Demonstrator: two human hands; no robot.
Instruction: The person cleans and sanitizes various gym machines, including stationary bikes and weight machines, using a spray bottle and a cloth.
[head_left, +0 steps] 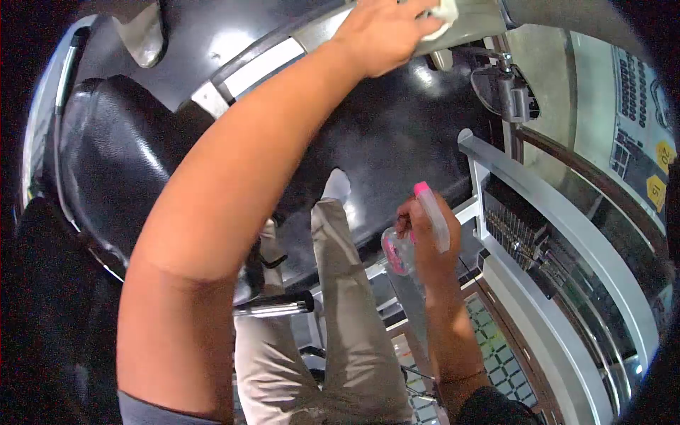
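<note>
My left hand (386, 35) is stretched far up to the top of the view, its fingers closed on a pale cloth (445, 20). The cloth lies against a light grey curved panel (478, 20). Lower down on the right, my right hand (433, 230) is wrapped round a clear spray bottle (398, 255) with a pink nozzle (422, 188). That bottle is tilted, and part of it is hidden behind the fingers. Between the two arms, my legs in beige trousers (340, 283) show, with one white sock (338, 185) on a dark glossy surface.
A black padded part like a seat (113, 142) is on the left. Silver metal rails (552, 191) run along the right side, near a metal fitting (513, 99). Beyond them hangs a printed sheet (641, 120) with yellow number marks. Patterned floor (503, 361) shows below.
</note>
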